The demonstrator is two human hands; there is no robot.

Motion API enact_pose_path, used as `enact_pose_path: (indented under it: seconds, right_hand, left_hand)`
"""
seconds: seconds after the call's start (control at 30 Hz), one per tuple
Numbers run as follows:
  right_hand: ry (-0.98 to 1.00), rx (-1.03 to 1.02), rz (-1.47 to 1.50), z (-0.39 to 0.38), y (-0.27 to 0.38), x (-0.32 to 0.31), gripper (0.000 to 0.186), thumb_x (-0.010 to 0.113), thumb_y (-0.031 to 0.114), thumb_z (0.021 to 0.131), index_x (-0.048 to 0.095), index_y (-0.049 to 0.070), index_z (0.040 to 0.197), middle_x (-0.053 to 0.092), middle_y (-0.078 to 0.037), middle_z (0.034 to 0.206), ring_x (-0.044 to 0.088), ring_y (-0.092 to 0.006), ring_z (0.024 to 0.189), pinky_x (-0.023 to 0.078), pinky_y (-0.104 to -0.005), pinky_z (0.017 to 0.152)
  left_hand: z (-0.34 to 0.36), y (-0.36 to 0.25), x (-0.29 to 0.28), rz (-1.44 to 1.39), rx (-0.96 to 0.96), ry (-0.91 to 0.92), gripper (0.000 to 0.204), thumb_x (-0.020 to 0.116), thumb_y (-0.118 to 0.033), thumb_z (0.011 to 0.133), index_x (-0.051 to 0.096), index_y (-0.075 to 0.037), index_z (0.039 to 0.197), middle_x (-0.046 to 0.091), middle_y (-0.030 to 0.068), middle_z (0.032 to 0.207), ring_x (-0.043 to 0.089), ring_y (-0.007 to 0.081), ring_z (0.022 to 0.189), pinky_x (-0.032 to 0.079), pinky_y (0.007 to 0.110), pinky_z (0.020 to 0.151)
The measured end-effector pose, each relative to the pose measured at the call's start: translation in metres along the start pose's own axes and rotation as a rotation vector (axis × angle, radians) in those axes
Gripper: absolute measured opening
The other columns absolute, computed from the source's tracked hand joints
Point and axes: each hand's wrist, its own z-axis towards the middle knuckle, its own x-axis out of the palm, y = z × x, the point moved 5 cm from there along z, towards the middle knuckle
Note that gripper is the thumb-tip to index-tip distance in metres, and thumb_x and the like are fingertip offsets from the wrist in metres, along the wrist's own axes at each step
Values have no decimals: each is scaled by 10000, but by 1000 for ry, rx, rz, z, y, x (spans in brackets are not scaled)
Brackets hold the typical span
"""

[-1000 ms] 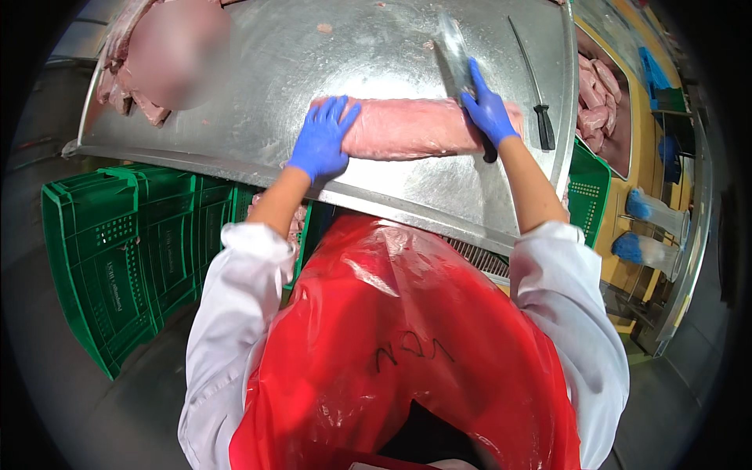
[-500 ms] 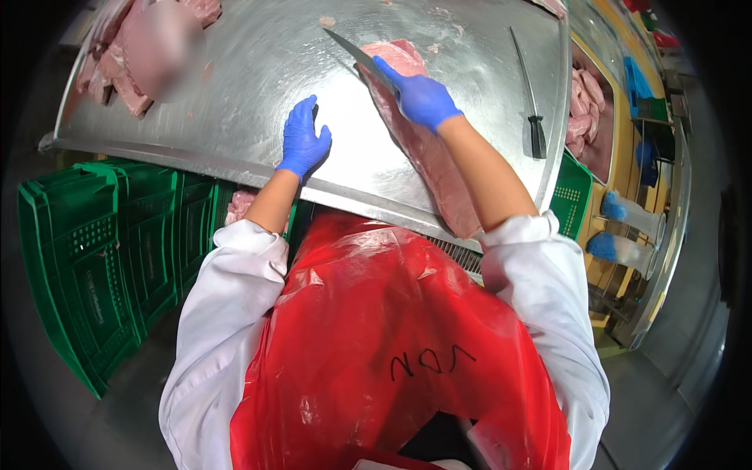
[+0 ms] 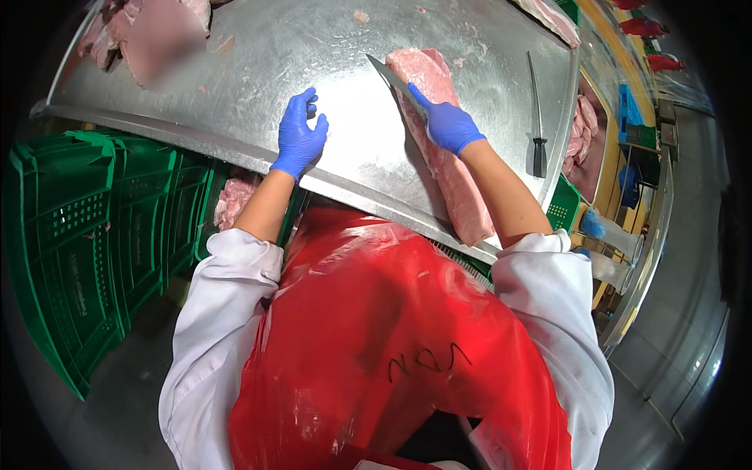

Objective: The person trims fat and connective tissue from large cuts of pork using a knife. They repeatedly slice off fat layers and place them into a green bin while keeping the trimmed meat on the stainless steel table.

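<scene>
Nearest me hangs my red apron (image 3: 376,352), with green plastic crates (image 3: 86,235) stacked at my left below the steel table (image 3: 235,86). My left hand (image 3: 299,135), in a blue glove, rests open and flat on the bare metal, gripping nothing. My right hand (image 3: 445,124), gloved the same, is clenched around the handle of a knife (image 3: 392,78), its blade pointing up and left along the long slab of raw pink meat (image 3: 450,168), which runs from the table's near edge away from me, under my right hand. Farther right a second knife (image 3: 537,117) lies alone on the table. At the far left corner sits another pile of meat (image 3: 145,31).
</scene>
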Motion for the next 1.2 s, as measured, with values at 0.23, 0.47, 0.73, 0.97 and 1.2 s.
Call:
enact_pose_path:
  seconds: [0.23,0.47,0.73,0.97,1.2]
  right_hand:
    - [218,131,32,-128,-3,6,728,437,122,968,159,356,1600,700,-264,973,708,-404,856,552,-469,776]
    - [220,189,-124,-186,5,6,752,508,132,945,171,275,1602,688,-231,796,685,-402,686,539,-507,627]
    - [-116,301,272,-243,-51,-13,747,566,99,955,225,282,1594,670,-290,935,650,-499,819,509,-531,686]
    - [-154,107,232,-71,18,-1,734,530,124,927,259,314,1582,687,-236,904,688,-406,757,518,-492,686]
    - [87,164,22,-147,14,50,846,505,44,887,136,283,1610,693,-226,834,677,-396,643,531,-509,562]
  left_hand:
    - [7,7,3,-171,-253,-61,369,681,-81,852,588,-33,1206,623,70,941,605,142,763,539,293,701]
    - [5,4,92,-151,-352,51,327,736,-208,850,622,-13,1087,680,98,835,653,202,717,535,328,713]
    - [-8,2,200,-206,-653,409,402,597,-344,854,706,42,835,698,262,848,684,395,787,519,461,728]
    - [-9,34,200,-122,-450,310,223,612,-180,873,648,33,817,643,164,740,602,263,645,483,394,605]
    - [-17,22,176,-281,-663,235,283,645,-242,880,677,29,804,683,193,771,643,304,673,502,418,663]
